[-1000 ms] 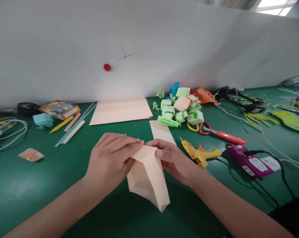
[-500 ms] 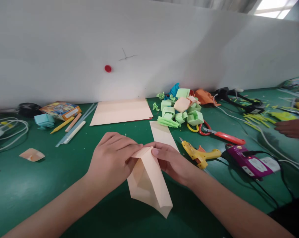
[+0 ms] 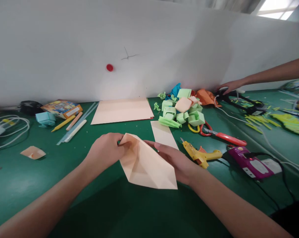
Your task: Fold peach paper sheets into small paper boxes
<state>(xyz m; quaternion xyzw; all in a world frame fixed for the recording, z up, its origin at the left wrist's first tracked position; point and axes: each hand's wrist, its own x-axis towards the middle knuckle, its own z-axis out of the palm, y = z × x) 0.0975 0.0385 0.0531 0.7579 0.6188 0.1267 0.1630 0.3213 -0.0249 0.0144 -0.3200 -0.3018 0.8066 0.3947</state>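
Head view: at six o'clock, the left hand pinches a creased, peach-coloured paper sheet; how the right hand grips is too hidden to tell. Uneven pulling could tear it.

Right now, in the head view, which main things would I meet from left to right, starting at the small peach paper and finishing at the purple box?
Small peach paper, yellow pointed stick, white stick, left hand, creased peach paper it holds, yellow glue gun, purple box.
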